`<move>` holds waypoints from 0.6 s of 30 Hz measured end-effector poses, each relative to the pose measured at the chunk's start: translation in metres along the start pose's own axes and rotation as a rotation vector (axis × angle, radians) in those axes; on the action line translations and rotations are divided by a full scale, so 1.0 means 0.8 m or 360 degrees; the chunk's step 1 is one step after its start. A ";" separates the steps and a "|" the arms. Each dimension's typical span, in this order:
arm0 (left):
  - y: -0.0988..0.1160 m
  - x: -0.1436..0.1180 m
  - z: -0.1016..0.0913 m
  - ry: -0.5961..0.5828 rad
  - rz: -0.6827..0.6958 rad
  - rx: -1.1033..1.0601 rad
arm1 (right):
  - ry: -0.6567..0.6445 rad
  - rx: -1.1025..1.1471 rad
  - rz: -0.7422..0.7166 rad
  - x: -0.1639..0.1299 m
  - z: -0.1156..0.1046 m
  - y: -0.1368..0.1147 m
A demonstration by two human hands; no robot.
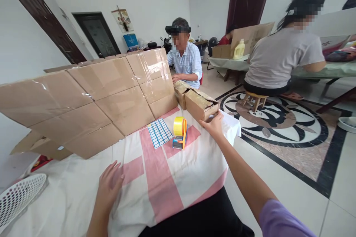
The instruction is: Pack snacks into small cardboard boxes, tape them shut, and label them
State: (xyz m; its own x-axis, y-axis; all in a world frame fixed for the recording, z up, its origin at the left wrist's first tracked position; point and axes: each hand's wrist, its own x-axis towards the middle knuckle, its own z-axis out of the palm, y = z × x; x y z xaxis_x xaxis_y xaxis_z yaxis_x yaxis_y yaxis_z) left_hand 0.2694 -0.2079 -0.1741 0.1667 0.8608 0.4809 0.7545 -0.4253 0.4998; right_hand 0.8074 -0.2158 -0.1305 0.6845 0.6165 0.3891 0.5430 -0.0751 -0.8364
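Observation:
My right hand (213,125) reaches out to the near end of a long brown cardboard box (198,103), thumb on one side and fingers on the other. The box's top flaps look torn and partly raised. My left hand (111,181) holds nothing and hovers over or rests on the pink and white tablecloth (158,189), its fingers stretched out. Between my hands and farther off, a tape dispenser (180,141) with a yellow roll stands beside a sheet of blue-bordered labels (160,133).
A folded cardboard partition (111,100) stands along the table's far left. A white perforated basket (20,200) sits at the left edge. Behind the box, a person (185,63) in a light shirt sits; another person (283,52) sits on a wooden stool (254,100) at right.

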 end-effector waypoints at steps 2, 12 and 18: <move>0.001 -0.001 0.000 -0.0006 -0.0026 -0.0019 | -0.0055 -0.0020 0.0029 0.019 0.013 0.005; -0.002 -0.003 0.001 -0.0091 -0.0216 -0.0130 | -0.0187 -0.0347 0.0125 0.081 0.040 0.025; -0.002 -0.004 0.002 -0.0115 -0.0266 -0.0179 | -0.0207 -0.0465 0.0065 0.093 0.046 0.030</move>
State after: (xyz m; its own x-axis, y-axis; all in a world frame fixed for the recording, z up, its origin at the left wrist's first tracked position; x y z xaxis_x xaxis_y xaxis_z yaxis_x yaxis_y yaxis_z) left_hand 0.2689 -0.2097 -0.1780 0.0931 0.9381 0.3335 0.7007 -0.2997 0.6475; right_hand 0.8537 -0.1429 -0.1354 0.6507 0.7022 0.2889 0.6459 -0.3119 -0.6968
